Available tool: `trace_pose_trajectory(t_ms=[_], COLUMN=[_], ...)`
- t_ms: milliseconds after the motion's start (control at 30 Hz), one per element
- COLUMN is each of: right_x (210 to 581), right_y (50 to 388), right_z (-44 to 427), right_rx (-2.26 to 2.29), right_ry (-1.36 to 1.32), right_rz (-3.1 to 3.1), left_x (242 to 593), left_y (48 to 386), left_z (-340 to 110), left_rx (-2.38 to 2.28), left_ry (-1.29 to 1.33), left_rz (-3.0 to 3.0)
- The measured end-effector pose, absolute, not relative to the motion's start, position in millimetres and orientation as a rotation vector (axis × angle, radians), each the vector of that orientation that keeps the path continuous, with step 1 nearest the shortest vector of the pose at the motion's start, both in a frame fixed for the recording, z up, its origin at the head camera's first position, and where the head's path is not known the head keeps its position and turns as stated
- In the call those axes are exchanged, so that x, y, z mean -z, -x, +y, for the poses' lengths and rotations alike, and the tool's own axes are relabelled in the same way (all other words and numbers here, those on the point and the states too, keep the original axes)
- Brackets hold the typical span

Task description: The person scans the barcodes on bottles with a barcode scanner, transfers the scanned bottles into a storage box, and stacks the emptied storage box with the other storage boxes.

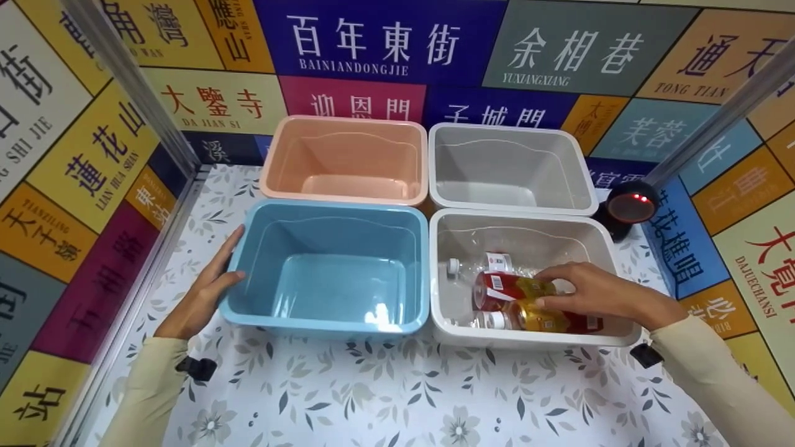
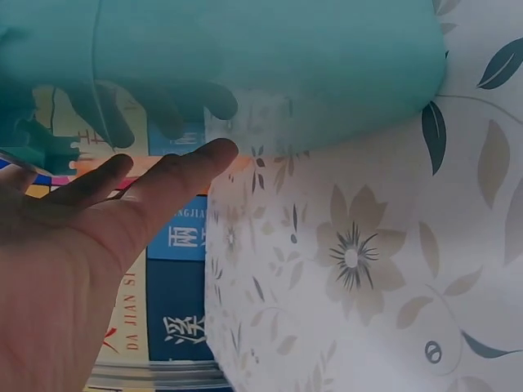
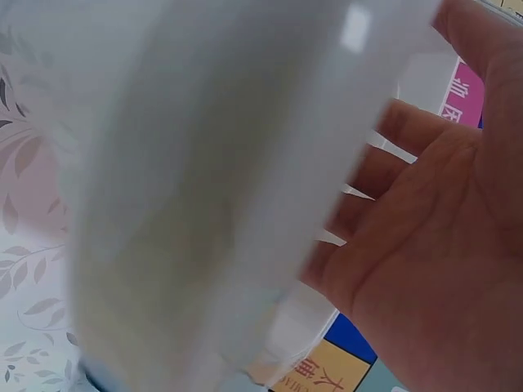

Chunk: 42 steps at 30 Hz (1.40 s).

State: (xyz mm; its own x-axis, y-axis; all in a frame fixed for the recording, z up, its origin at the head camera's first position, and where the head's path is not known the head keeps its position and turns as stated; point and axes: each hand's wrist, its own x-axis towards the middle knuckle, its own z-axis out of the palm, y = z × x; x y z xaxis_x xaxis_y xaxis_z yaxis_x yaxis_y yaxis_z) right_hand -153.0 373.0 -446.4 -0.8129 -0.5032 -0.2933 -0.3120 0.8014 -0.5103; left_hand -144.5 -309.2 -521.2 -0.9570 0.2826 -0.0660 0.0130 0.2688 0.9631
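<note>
From my station I read BAINIANDONGJIE on the dark-blue back-wall panel [image 1: 382, 45], YUXIANGXIANG on the grey-green panel [image 1: 584, 53] and DA JIAN SI on the cream panel [image 1: 211, 102]. Leftward, a yellow panel [image 1: 93, 155] says LIAN HUA SHAN; rightward, a pale panel [image 1: 761, 267] says DAJUECHANSI — the print on the bottle labels [image 1: 497, 290] is too small for me.

Black device [image 1: 615, 222] with red lights [image 1: 636, 197]; floral table cover [image 1: 372, 391]; colourful Chinese-lettered wall panels [image 1: 379, 40]; metal posts [image 1: 136, 87].

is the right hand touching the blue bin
Apart: the head view shows the right hand at the bottles, with the front right bin's left wall between it and the blue bin.
</note>
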Motion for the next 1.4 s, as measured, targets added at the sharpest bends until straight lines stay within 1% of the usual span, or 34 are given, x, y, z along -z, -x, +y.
trace_pose_trajectory(t_ms=[267,467,1033,1400], right_x=[448.6,451.2,457.8,456.1], right_y=[153.6,155.0,159.4,161.8], right_z=[375.1,376.9,378.2,377.9], right_rx=[0.631,0.607,0.611,0.556], right_ry=[0.558,0.544,0.765,0.699], right_rz=[2.49,2.46,2.457,2.418], left_x=[526.2,528.8,530.8,531.4], left_y=[144.1,143.2,142.1,135.6], left_z=[-308.5,-308.3,-307.8,-310.4], left_rx=[-1.914,-1.951,-1.917,-1.882], left_ry=[-0.281,-0.282,-0.296,-0.323], left_rz=[2.135,2.102,2.203,2.238])
